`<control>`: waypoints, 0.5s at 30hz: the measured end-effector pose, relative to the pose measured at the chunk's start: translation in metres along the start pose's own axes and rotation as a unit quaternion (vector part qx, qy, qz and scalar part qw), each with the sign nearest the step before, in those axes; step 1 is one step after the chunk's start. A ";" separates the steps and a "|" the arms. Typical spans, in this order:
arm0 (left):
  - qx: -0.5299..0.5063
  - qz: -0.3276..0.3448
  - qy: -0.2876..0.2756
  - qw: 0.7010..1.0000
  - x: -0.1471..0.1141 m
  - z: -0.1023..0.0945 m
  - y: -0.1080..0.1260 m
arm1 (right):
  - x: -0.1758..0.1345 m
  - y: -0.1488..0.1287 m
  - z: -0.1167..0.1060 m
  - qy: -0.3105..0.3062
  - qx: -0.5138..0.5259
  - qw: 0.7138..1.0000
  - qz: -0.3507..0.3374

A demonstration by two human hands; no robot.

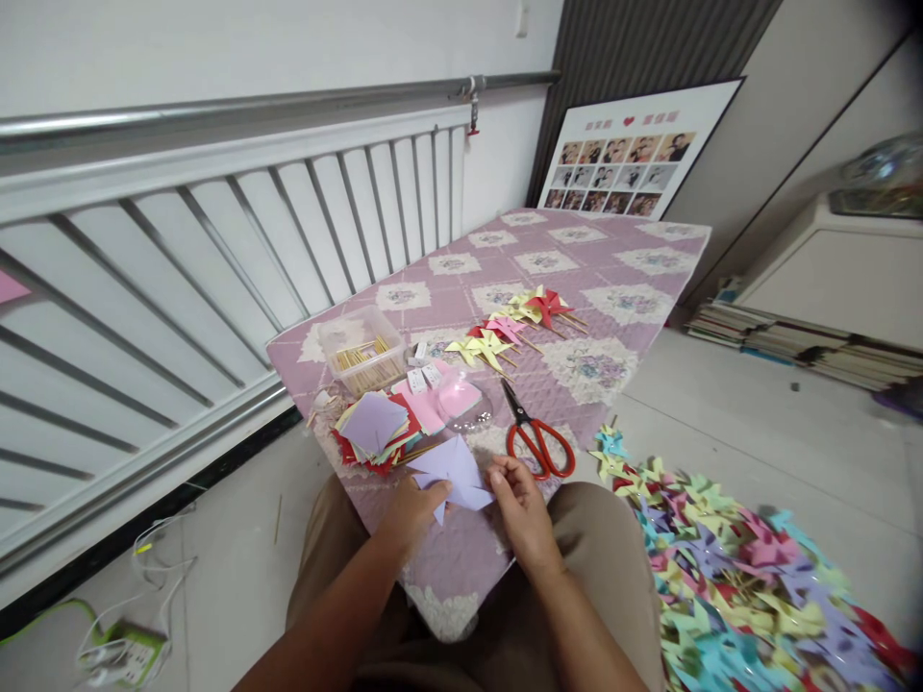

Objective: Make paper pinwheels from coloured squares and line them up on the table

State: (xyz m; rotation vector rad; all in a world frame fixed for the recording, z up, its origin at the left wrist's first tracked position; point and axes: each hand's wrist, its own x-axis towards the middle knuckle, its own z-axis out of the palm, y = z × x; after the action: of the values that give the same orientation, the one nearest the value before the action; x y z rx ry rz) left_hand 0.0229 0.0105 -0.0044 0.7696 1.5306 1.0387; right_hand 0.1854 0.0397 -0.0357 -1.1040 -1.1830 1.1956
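Observation:
A lavender paper square [461,471], cut in from its corners, is held over the near end of the table. My left hand [422,509] grips its lower left part, thumb on top. Beside the paper's right tip is my right hand [520,500], its thumb and fingertips pinched together; whatever is between them is too small to make out. Red-handled scissors [539,444] lie just beyond the right hand. A stack of coloured paper squares [375,423], lavender on top, sits left of the held paper. A clear dish [467,413] with small shiny pieces is behind it.
A clear plastic box [364,351] of wooden sticks and small white boxes [424,378] stand farther back. Finished paper pinwheels [509,327] lie mid-table. Many more pinwheels [742,577] are heaped on the floor at right. A white radiator [237,221] borders the table's left; a power strip [134,654] lies below.

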 end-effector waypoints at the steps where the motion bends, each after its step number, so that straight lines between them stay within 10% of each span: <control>1: 0.024 0.003 0.001 1.000 -0.002 -0.002 0.002 | 0.001 -0.002 -0.001 -0.032 0.018 0.999 0.018; 8: 0.101 0.065 -0.018 0.993 -0.013 -0.002 0.026 | -0.003 -0.020 -0.006 -0.238 0.162 0.946 0.147; 15: 0.169 0.100 -0.093 0.976 -0.016 0.003 0.039 | -0.008 -0.014 -0.007 -0.211 0.210 0.932 0.206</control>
State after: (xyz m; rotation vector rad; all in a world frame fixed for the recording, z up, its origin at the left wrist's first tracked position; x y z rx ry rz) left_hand 0.0275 0.0127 0.0378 1.2440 1.5063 0.8311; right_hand 0.1930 0.0308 -0.0227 -0.8044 -0.9543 1.9842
